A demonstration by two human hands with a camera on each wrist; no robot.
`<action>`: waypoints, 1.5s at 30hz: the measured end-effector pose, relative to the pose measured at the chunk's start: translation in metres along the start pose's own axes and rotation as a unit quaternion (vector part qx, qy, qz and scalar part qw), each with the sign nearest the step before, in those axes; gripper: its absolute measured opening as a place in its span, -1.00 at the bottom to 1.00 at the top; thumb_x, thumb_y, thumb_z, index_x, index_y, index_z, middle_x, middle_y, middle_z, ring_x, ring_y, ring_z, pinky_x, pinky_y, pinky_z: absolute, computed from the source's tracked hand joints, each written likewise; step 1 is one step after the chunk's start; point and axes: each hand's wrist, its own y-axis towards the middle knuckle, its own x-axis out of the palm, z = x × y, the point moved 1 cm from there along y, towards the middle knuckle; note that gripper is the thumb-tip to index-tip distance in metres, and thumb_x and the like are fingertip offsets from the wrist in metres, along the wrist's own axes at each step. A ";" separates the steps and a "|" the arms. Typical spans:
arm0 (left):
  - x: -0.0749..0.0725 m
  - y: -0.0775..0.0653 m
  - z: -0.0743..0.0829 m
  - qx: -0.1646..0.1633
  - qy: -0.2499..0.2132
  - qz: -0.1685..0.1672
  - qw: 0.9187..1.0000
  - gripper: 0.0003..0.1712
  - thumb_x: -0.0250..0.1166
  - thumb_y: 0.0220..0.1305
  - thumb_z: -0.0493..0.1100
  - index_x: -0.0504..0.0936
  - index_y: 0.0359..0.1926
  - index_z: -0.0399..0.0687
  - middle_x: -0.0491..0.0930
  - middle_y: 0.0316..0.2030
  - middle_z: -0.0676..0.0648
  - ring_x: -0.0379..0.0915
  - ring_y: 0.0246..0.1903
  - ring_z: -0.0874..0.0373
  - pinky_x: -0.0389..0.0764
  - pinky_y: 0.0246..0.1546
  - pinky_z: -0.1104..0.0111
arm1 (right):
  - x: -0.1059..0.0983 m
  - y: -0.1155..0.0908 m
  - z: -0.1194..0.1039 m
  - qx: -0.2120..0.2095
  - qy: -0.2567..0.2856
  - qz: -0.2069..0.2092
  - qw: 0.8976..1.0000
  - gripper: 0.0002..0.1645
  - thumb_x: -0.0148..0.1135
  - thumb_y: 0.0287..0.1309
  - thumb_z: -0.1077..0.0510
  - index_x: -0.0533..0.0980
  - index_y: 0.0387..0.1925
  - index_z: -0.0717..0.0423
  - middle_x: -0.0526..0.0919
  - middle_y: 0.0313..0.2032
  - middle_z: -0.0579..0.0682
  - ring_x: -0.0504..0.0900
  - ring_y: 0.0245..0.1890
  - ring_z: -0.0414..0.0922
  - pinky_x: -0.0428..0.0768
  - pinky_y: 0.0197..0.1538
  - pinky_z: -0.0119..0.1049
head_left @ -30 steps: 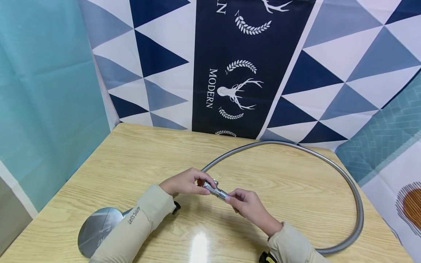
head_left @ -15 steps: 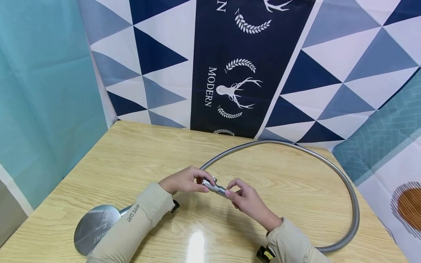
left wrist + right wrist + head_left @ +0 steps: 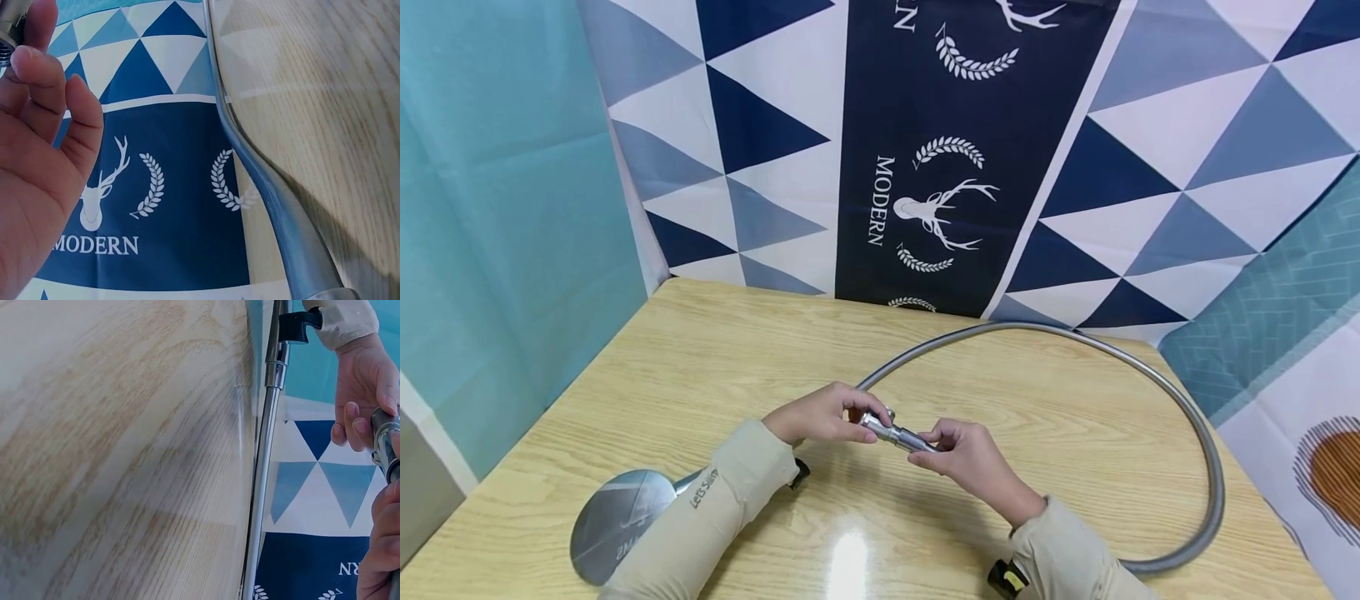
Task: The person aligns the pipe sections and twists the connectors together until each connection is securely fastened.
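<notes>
Wooden table (image 3: 1045, 400), fitting (image 3: 893, 433) partly hidden, perhaps threaded

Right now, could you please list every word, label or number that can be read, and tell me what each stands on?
"MODERN": on the dark panel at the back.
"N": top of that panel in the head view, the rest cut off.
"RN": that panel in the right wrist view, cut off.
"Let's S…": on the left sleeve; the rest is too blurred.
Round metal disc: marks unreadable.
Metal fitting: no legible text.
</notes>
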 end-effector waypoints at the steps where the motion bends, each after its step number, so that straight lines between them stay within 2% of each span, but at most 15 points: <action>1: 0.000 0.000 0.001 -0.003 0.001 0.001 1.000 -0.81 0.28 0.17 -0.42 0.63 -0.15 -0.38 0.62 -0.30 -0.17 0.30 -0.45 0.31 0.40 -0.39 0.42 | 0.000 0.000 0.000 0.005 0.000 0.001 1.000 -0.85 0.46 -0.07 0.32 0.59 -0.48 0.29 0.69 -0.52 0.06 0.38 -0.65 -0.35 0.31 -0.61 -0.47; 8: 0.000 0.002 0.002 -0.035 -0.009 0.003 0.999 -0.80 0.27 0.19 -0.42 0.63 -0.13 -0.37 0.52 -0.43 0.03 0.14 -0.61 0.29 0.25 -0.53 0.47 | -0.002 -0.001 -0.003 0.023 -0.005 0.010 1.000 -0.84 0.47 -0.07 0.28 0.63 -0.45 0.30 0.63 -0.59 -0.04 0.32 -0.66 -0.33 0.28 -0.61 -0.47; 12: 0.001 0.001 0.004 -0.034 -0.010 0.005 0.999 -0.80 0.27 0.18 -0.42 0.63 -0.14 -0.37 0.60 -0.31 -0.09 0.12 -0.61 0.27 0.22 -0.54 0.48 | -0.002 -0.002 -0.004 0.024 -0.005 0.010 1.000 -0.84 0.46 -0.06 0.28 0.63 -0.46 0.30 0.62 -0.60 -0.05 0.33 -0.66 -0.32 0.29 -0.61 -0.47; 17: 0.001 0.000 0.003 -0.030 -0.012 0.003 0.999 -0.81 0.28 0.19 -0.41 0.62 -0.15 -0.37 0.62 -0.18 -0.22 0.19 -0.52 0.29 0.23 -0.50 0.48 | -0.001 -0.003 -0.004 0.026 -0.004 0.005 1.000 -0.85 0.46 -0.05 0.28 0.62 -0.46 0.30 0.57 -0.63 -0.08 0.32 -0.66 -0.32 0.29 -0.61 -0.47; 27: 0.001 -0.001 0.005 -0.044 -0.019 0.004 0.999 -0.81 0.29 0.20 -0.38 0.63 -0.15 -0.35 0.62 -0.15 -0.18 0.27 -0.43 0.28 0.27 -0.48 0.47 | -0.001 -0.003 -0.004 0.019 0.007 -0.004 1.000 -0.85 0.42 0.01 0.26 0.61 -0.49 0.30 0.45 -0.69 -0.13 0.30 -0.68 -0.31 0.27 -0.62 -0.46; 39: -0.001 -0.001 0.003 -0.047 -0.011 0.008 0.999 -0.81 0.28 0.21 -0.37 0.64 -0.14 -0.33 0.62 -0.18 -0.15 0.26 -0.46 0.23 0.26 -0.49 0.47 | -0.004 -0.003 -0.003 0.015 0.017 -0.023 0.999 -0.82 0.33 0.15 0.18 0.64 -0.42 0.27 0.37 -0.70 -0.14 0.28 -0.71 -0.30 0.23 -0.66 -0.42; 45: -0.001 0.000 0.003 -0.045 -0.010 0.006 0.999 -0.80 0.28 0.20 -0.39 0.63 -0.13 -0.35 0.63 -0.18 -0.17 0.25 -0.45 0.27 0.24 -0.49 0.48 | -0.004 -0.003 -0.004 0.008 0.013 -0.026 1.000 -0.82 0.32 0.16 0.19 0.64 -0.40 0.28 0.36 -0.71 -0.15 0.26 -0.72 -0.31 0.21 -0.65 -0.43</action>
